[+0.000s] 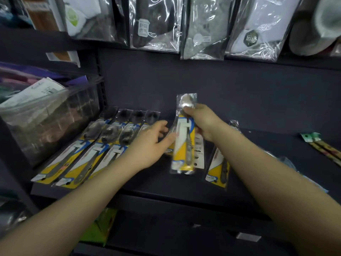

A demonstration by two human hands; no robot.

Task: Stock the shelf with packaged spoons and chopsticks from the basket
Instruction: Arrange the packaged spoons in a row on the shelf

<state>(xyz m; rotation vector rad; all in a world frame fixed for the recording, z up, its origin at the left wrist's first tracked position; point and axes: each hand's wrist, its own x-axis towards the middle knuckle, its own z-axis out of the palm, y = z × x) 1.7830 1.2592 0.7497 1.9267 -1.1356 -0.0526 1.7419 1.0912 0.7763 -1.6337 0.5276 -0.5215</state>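
My right hand grips a packaged spoon by its bowl end and holds it upright above the dark shelf; the pack has a yellow, blue and white card. My left hand lies flat on the right end of a row of several packaged spoons lined up on the shelf's left part, fingers spread and touching the packs. Another spoon pack lies under my right forearm. A chopstick pack with a green header lies at the far right. The basket is not in view.
A clear plastic bin of bagged goods stands on the shelf to the left of the spoons. Bagged socks hang from the rail above. A lower shelf holds a green packet and a white price tag.
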